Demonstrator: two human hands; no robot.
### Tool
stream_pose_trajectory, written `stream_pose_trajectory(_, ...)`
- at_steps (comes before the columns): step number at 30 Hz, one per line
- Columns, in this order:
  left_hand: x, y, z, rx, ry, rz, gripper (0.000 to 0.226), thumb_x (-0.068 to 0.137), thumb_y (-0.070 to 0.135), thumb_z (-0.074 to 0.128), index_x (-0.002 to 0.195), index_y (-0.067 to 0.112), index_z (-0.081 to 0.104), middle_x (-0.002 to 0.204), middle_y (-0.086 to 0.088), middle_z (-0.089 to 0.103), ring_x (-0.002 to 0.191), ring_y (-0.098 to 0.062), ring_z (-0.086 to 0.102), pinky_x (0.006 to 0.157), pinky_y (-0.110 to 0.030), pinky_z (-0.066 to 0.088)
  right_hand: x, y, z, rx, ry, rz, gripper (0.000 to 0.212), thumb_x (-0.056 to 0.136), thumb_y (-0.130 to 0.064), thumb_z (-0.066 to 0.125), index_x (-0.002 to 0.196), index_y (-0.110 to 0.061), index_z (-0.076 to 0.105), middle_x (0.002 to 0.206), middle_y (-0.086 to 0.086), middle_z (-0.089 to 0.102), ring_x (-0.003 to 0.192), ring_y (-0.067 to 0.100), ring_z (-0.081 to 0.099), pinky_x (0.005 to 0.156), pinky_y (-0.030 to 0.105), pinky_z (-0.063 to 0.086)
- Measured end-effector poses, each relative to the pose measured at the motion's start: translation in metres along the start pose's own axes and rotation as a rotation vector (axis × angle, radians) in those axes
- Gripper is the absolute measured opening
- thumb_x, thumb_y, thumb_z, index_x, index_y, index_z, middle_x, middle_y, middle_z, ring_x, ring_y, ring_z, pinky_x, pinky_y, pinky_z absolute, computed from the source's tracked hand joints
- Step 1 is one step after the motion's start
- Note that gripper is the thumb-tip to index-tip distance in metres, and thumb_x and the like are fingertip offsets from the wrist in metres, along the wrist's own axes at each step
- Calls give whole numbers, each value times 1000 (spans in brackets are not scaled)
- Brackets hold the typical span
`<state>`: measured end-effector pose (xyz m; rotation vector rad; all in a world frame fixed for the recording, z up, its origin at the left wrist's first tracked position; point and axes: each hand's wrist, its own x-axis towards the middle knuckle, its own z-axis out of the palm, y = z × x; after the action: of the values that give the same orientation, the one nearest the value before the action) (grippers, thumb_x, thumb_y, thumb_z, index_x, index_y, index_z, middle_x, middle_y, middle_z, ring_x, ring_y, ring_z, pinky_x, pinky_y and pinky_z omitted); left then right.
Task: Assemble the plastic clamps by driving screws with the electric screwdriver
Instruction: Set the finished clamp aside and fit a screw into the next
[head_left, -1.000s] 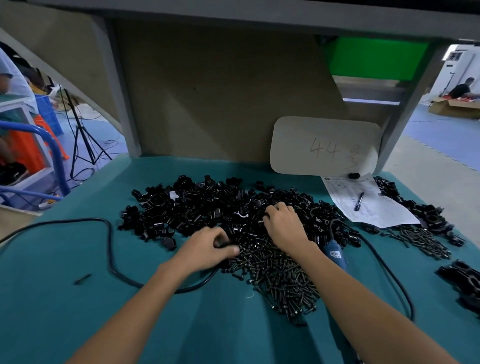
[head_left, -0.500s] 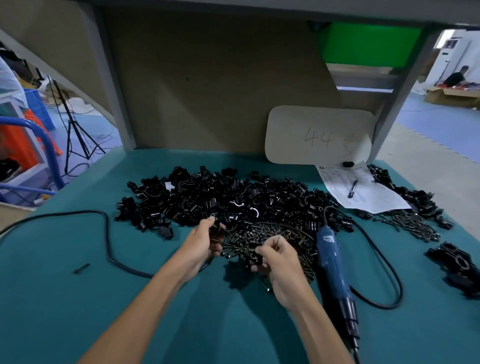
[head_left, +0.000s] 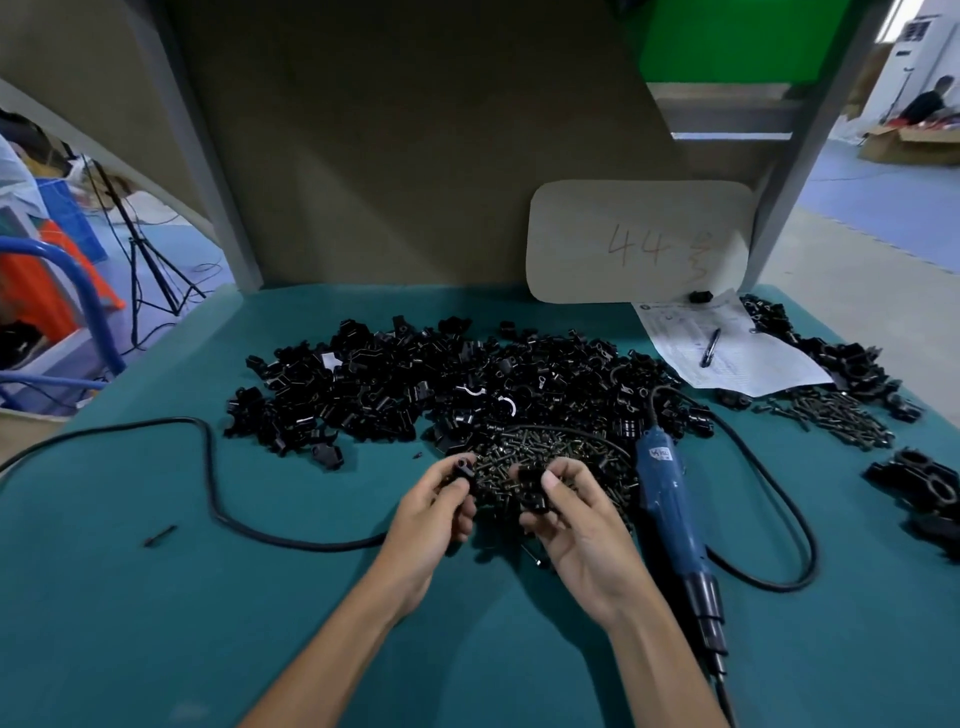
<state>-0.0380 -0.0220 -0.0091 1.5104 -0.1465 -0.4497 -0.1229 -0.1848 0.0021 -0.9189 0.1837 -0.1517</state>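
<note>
Both bare forearms reach forward, wrists near each other. My left hand pinches a black clamp piece at thumb and fingertips. My right hand, palm partly up, fingers curled, grips a second clamp piece.

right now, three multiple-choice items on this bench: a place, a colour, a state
1. Where is the blue electric screwdriver? A on a hook B lying right of the right hand C in a box
2. The table's cloth mat is: A teal B red C yellow
3. The left hand is: A flat, empty B pinching a small black plastic clamp piece C waving
1B, it lies untouched beside that hand; 2A, teal all over; 3B, it pinches the piece.
</note>
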Motion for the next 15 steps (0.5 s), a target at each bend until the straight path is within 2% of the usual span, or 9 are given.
stream_pose_trajectory(2,-1,-2,-1,3,-43,46,32,97,16,67,125,29,64,83,3,70,74,-12,63,68,-23,52,0,1,1,10,-3,8,5,92,-20,70,97,-20,69,124,20,69,93,20,69,79,29,59)
stream_pose_trajectory(4,-2,-5,1,-11,-77,73,39,91,11,74,128,19,62,95,-1,76,84,-14,70,76,-24,54,0,1,0,51,-14,28,19,87,-16,77,105,-15,71,122,21,70,95,21,70,82,28,58)
stream_pose_trajectory(7,-4,-7,4,-15,-29,96,52,89,24,77,135,11,57,104,-6,76,90,-17,72,82,-30,55,0,1,-1,87,-35,54,40,78,-5,81,117,-8,74,113,20,73,97,23,72,86,25,57)
stream_pose_trajectory(9,-6,-7,5,45,26,142,56,84,43,78,131,19,62,105,-2,76,86,-15,71,78,-29,55,0,0,0,91,-37,53,35,84,-3,76,118,-10,75,120,21,72,96,21,73,85,24,57)
stream_pose_trajectory(10,-7,-7,5,90,50,176,50,84,49,77,126,26,66,106,0,75,87,-14,71,75,-28,56,-1,0,1,88,-35,45,32,87,-6,73,119,-11,74,123,21,70,97,20,73,85,24,57)
stream_pose_trajectory(13,-8,-10,6,124,75,244,21,97,46,61,114,39,69,107,4,72,93,-9,70,73,-24,57,0,0,2,96,-36,16,29,94,-17,69,123,-14,72,126,23,68,107,24,70,89,28,57)
stream_pose_trajectory(15,-8,-10,9,117,52,250,25,103,41,51,125,40,63,112,8,72,101,-6,69,81,-24,57,0,0,2,114,-46,8,31,96,-20,68,126,-12,69,130,23,66,115,29,68,93,32,56)
